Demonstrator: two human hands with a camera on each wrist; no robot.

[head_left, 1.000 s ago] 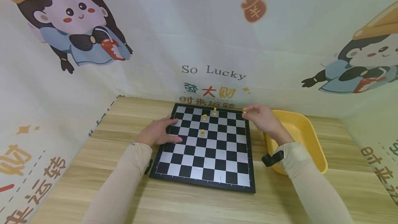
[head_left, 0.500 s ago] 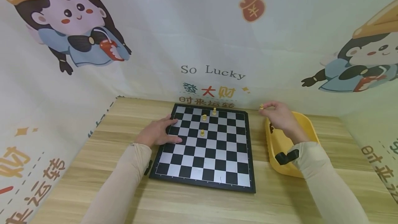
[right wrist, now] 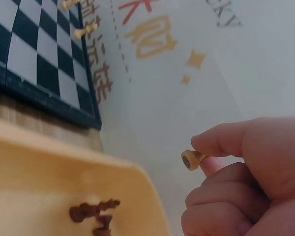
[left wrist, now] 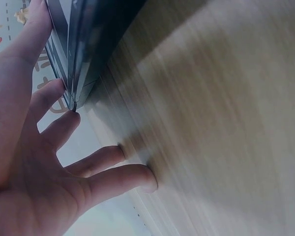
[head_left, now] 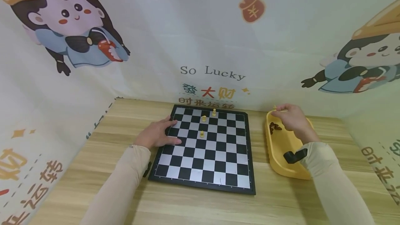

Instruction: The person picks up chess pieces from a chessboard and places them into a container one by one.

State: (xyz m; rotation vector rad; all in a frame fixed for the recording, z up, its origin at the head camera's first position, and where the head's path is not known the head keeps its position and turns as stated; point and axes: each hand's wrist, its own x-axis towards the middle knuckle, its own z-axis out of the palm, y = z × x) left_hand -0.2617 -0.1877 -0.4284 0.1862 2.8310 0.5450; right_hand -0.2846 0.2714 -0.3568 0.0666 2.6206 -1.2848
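My right hand (head_left: 292, 121) pinches a pale yellow chess piece (right wrist: 190, 160) between thumb and forefinger, above the far end of a yellow plastic tray (head_left: 268, 141). The piece's round base shows in the right wrist view; its top is hidden by the fingers. My left hand (head_left: 156, 134) rests at the left edge of a black-and-white chessboard (head_left: 196, 174), fingers spread. In the left wrist view, two fingertips meet the wooden table and others touch the board's edge. Three pale yellow pieces stand on the board: one at the far edge (head_left: 214, 112), one nearer (head_left: 204, 118), one nearest (head_left: 201, 134).
Several dark brown chess pieces (head_left: 275, 127) lie in the tray's far left corner. The tray stands right of the board on the wooden table (head_left: 187, 207). A printed white cloth (head_left: 175, 37) hangs close behind the board's far edge and at both sides.
My right hand has moved right, from the board's far right corner to over the tray, carrying the pale yellow chess piece. The left hand stays at the board's edge.
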